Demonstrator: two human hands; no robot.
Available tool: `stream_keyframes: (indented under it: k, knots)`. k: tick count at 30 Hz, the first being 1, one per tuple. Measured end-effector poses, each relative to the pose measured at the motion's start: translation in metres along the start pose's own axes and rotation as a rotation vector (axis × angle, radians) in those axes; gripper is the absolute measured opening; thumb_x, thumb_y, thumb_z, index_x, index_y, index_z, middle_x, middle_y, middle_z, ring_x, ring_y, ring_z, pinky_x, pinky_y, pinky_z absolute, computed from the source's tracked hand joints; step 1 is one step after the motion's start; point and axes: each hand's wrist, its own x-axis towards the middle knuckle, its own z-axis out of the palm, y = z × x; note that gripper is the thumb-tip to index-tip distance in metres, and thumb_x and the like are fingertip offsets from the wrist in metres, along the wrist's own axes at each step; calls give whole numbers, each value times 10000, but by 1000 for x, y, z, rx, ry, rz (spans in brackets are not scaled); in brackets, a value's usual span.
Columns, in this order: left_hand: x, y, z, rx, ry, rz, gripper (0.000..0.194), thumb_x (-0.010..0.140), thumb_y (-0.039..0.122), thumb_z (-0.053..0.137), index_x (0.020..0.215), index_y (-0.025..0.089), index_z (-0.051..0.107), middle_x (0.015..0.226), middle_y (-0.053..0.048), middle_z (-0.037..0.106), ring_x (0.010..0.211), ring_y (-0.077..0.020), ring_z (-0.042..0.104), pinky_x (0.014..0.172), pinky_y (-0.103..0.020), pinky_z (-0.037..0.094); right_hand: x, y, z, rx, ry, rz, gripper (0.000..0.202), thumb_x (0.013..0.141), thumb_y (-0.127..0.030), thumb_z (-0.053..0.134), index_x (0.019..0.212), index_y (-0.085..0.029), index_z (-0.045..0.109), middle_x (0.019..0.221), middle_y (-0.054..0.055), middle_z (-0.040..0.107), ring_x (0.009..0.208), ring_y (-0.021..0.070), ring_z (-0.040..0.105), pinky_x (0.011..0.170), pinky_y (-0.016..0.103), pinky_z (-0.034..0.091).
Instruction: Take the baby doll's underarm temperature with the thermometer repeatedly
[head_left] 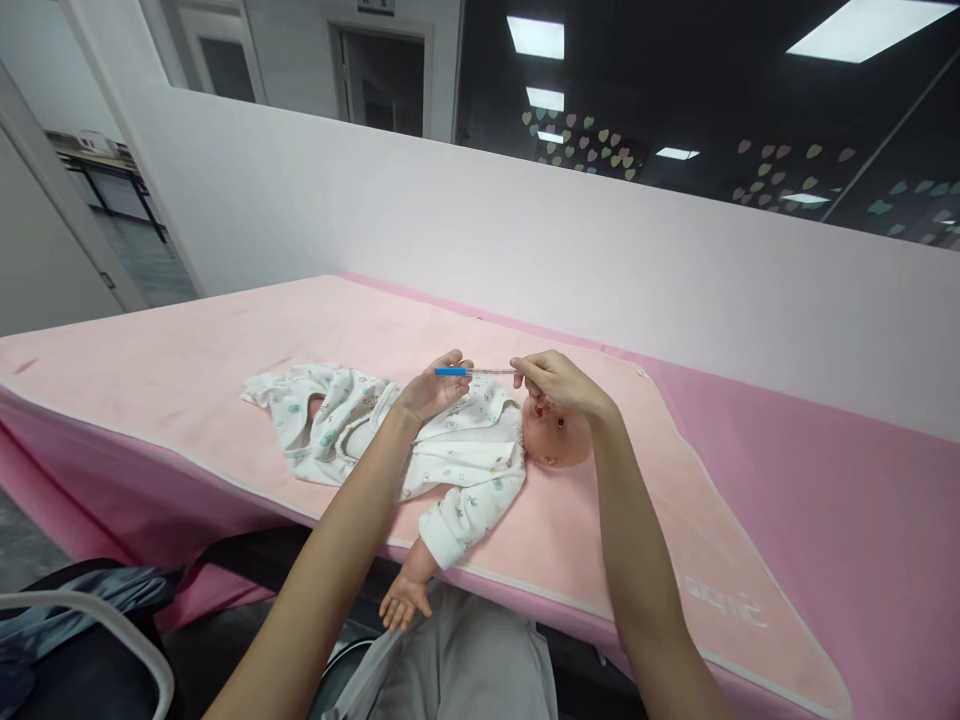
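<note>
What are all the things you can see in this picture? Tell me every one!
thin stick: one, clear with blue end, between both hands
baby doll: one, tan-pink, lying on the mat
outfit: one, white with small prints, on the doll
mat: one, peach, under the doll
pink cover: one, pink, under the mat
low wall: one, white, behind the mat
dark window: one, black, upper right
heart shapes: many, pastel, on the window
bright panels: several, white, upper right
doors: at least two, pale frames, upper left
trousers: one pair, grey, bottom middle
left hand: one, bare, at the blue end
right hand: one, bare, pinching the other end
</note>
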Motion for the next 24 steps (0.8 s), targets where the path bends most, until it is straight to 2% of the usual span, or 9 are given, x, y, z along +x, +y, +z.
stream_keyframes:
  k: [3, 5, 11, 17, 22, 24]
  knots:
    - [-1, 1, 5, -20, -21, -1, 554, 369, 386, 869, 769, 174, 549, 749, 5, 523, 614, -92, 502, 564, -222, 419, -1, -1, 0, -6, -5, 1, 406, 858, -515, 471, 672, -162, 545, 449, -50, 456, 350, 69, 480, 352, 173, 385]
    - [-2, 1, 7, -28, -30, -6, 569, 333, 385, 877, 742, 170, 546, 720, 8, 519, 594, -88, 478, 537, -220, 394, -1, -2, 0, -4, -9, 1, 406, 856, -516, 475, 670, -162, 543, 449, -51, 454, 351, 68, 478, 351, 172, 385]
    - [-3, 1, 7, -9, 3, -13, 493, 427, 439, 847, 724, 171, 558, 677, 6, 529, 539, -70, 429, 497, -216, 336, -1, -3, 1, 10, -19, 2, 401, 856, -511, 475, 659, -167, 537, 446, -54, 437, 354, 69, 469, 350, 175, 381]
    - [-3, 0, 7, -33, 72, -36, 409, 610, 509, 745, 699, 164, 545, 648, 6, 518, 457, -40, 340, 451, -220, 286, -2, -4, 1, 28, -24, -5, 411, 842, -528, 490, 642, -170, 523, 436, -58, 416, 352, 67, 456, 344, 174, 359]
    - [-3, 1, 7, -56, 16, 3, 390, 605, 450, 769, 657, 167, 505, 586, 38, 451, 445, -41, 314, 446, -212, 284, -3, -8, 1, -39, -18, -3, 407, 857, -517, 459, 654, -172, 533, 432, -47, 439, 366, 86, 480, 382, 194, 379]
    - [-2, 0, 8, -50, 8, 30, 358, 618, 370, 778, 634, 170, 482, 516, 60, 371, 446, -54, 314, 449, -208, 288, -9, -16, -1, -115, 57, -43, 404, 867, -497, 446, 654, -169, 545, 437, -35, 465, 384, 90, 487, 411, 198, 374]
